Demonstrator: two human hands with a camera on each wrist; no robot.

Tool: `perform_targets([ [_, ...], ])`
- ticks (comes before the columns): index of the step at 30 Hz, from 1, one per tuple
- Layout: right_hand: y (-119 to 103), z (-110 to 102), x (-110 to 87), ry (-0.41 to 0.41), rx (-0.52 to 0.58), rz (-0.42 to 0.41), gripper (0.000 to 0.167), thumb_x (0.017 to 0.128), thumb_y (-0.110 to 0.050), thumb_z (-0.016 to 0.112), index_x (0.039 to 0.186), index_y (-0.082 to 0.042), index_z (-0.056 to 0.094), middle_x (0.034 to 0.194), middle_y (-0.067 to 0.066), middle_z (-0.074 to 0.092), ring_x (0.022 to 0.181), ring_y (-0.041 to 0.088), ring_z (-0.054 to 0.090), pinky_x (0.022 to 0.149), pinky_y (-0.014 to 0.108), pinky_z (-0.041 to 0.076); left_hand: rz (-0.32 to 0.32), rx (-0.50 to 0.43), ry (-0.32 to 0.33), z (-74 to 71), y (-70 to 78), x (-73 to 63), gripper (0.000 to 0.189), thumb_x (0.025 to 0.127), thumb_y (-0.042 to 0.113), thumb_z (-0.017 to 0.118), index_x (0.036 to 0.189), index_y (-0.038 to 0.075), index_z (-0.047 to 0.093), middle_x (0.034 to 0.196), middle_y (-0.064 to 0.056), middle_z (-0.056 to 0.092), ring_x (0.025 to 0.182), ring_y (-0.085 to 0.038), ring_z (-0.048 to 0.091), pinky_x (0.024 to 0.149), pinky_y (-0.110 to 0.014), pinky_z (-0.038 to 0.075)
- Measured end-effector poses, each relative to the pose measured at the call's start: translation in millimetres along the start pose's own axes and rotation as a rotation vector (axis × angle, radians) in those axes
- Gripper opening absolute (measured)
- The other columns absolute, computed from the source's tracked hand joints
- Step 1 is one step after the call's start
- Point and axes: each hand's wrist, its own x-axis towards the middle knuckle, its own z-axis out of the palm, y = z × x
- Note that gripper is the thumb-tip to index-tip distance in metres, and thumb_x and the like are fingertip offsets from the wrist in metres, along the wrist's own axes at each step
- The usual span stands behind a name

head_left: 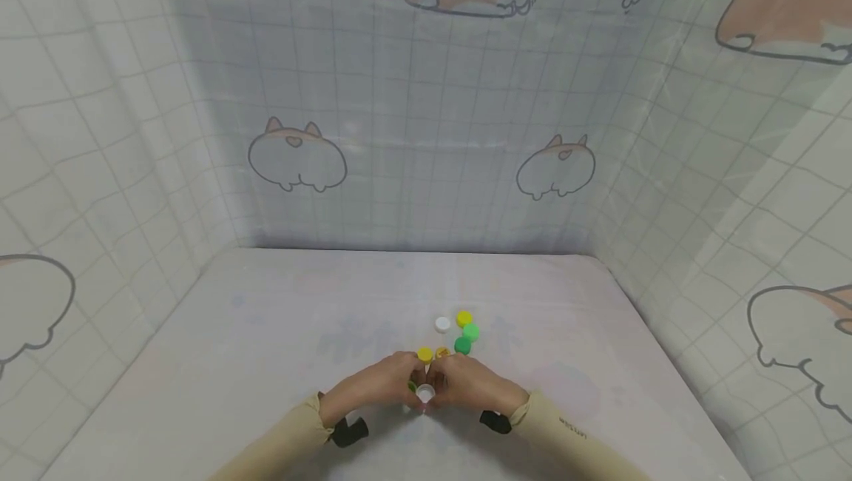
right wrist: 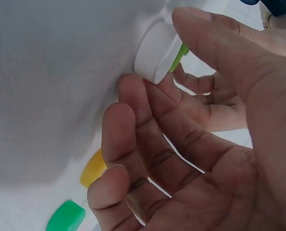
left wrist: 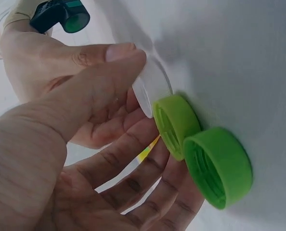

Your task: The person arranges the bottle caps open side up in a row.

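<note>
Together, left hand (head_left: 386, 379) and right hand (head_left: 467, 381) are pinching a white cap (head_left: 424, 394), two green caps (left wrist: 237, 168) are lying beside the left, a yellow cap (head_left: 424, 354) just beyond.

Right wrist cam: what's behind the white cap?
A strip of a green cap, with part of the left hand beyond. The white cap and right hand cover the rest; anything fully behind them can't be seen.

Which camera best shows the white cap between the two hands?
The right wrist view: the white cap appears large, its ridged side visible. The left wrist view shows it partly covered; the head view shows it small.
</note>
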Motion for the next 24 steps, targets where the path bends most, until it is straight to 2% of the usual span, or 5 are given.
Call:
perform_targets([
  [5, -1.2, -5.4, -1.9, 0.016, -0.034, 0.017, 0.033, 0.074, -0.040, 0.081, 0.096, -0.019, 0.071, 0.085, -0.012, 0.065, 0.072, -0.004, 0.053, 0.064, 0.016, 0.045, 0.011, 0.010, 0.006, -5.4, 1.2, -4.0, 0.029, 0.071, 0.025, 0.085, 0.089, 0.010, 0.070, 0.088, 0.003, 0.064, 0.081, -0.008, 0.053, 0.068, -0.021, 0.044],
  [10, -2.3, -13.7, -1.6, 0.047, -0.045, 0.019, 0.033, 0.078, -0.040, 0.078, 0.102, -0.017, 0.071, 0.091, -0.012, 0.068, 0.078, 0.000, 0.060, 0.066, 0.017, 0.047, 0.013, -0.034, 0.031, -14.4, 0.5, -6.8, 0.032, 0.076, 0.025, 0.082, 0.099, 0.007, 0.070, 0.098, -0.003, 0.066, 0.083, -0.011, 0.058, 0.068, -0.023, 0.048],
  [14, -1.0, -19.8, -2.2, 0.074, -0.026, 0.031, 0.030, 0.081, -0.038, 0.076, 0.103, -0.017, 0.071, 0.090, -0.011, 0.068, 0.075, -0.001, 0.058, 0.064, 0.017, 0.047, -0.001, -0.060, 0.053, -20.5, 0.4, -7.0, 0.029, 0.078, 0.026, 0.080, 0.098, 0.007, 0.070, 0.096, -0.002, 0.067, 0.080, -0.010, 0.059, 0.066, -0.024, 0.050],
  [24, 6.9, -35.4, -2.4, 0.179, -0.014, 0.041, 0.020, 0.081, -0.031, 0.077, 0.095, -0.017, 0.073, 0.088, -0.008, 0.069, 0.068, 0.000, 0.053, 0.061, 0.018, 0.044, 0.012, -0.030, 0.150, -33.5, -6.2, -11.2, 0.019, 0.084, 0.022, 0.075, 0.096, 0.008, 0.070, 0.090, 0.002, 0.068, 0.083, -0.013, 0.060, 0.069, -0.027, 0.050],
])
